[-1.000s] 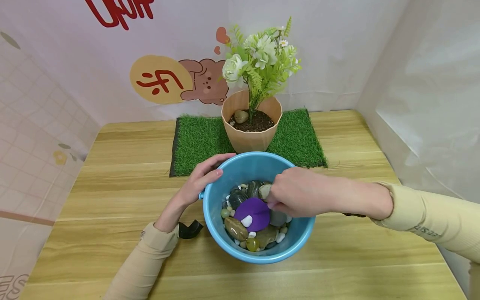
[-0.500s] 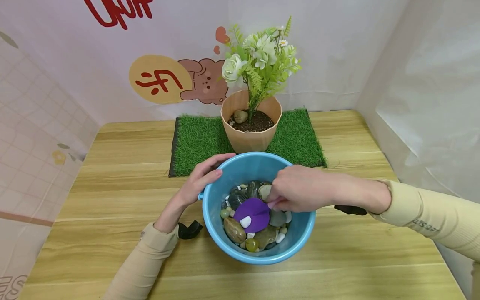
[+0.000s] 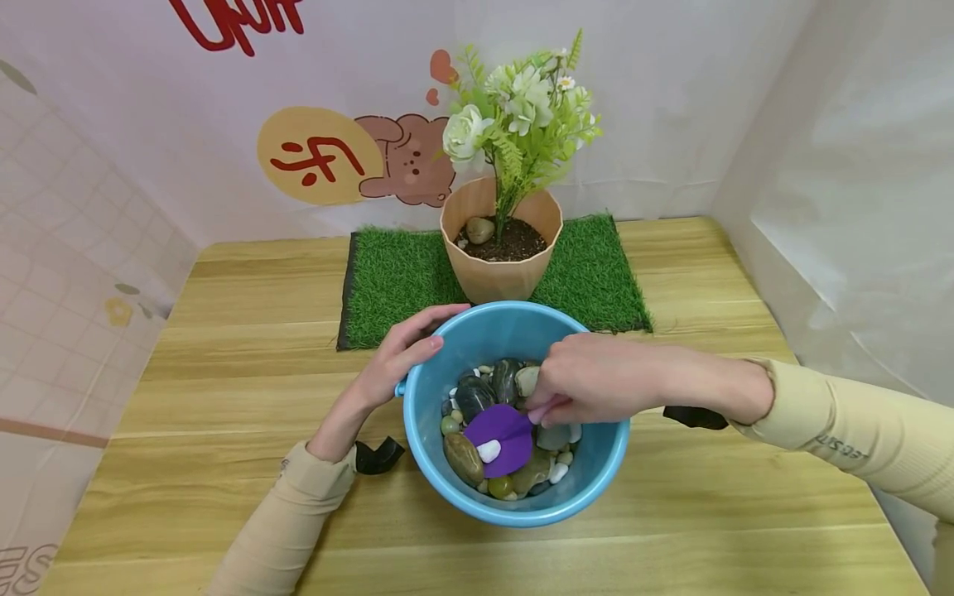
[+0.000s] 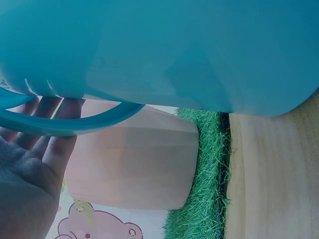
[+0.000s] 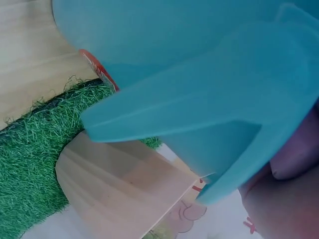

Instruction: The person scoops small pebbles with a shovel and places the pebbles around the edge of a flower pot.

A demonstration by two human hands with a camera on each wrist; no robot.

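A purple scoop lies low among stones in the blue bucket, with a white pebble on it. My right hand reaches over the bucket's right side and pinches the scoop's handle end, partly hidden by the fingers. At the left rim my left hand rests with its thumb tip on the edge. The left wrist view shows that hand's fingers extended behind the blue bucket handle against the outer wall. In the right wrist view the bucket hides what the right hand holds.
Behind the bucket, a peach pot with white flowers stands on a green turf mat. Dark and brown stones fill the bucket's bottom. Pale walls border the wooden table.
The purple scoop has shifted slightly toward the near side of the bucket, carrying the white pebble. It now covers part of the yellow stone. The left hand has stayed in place.
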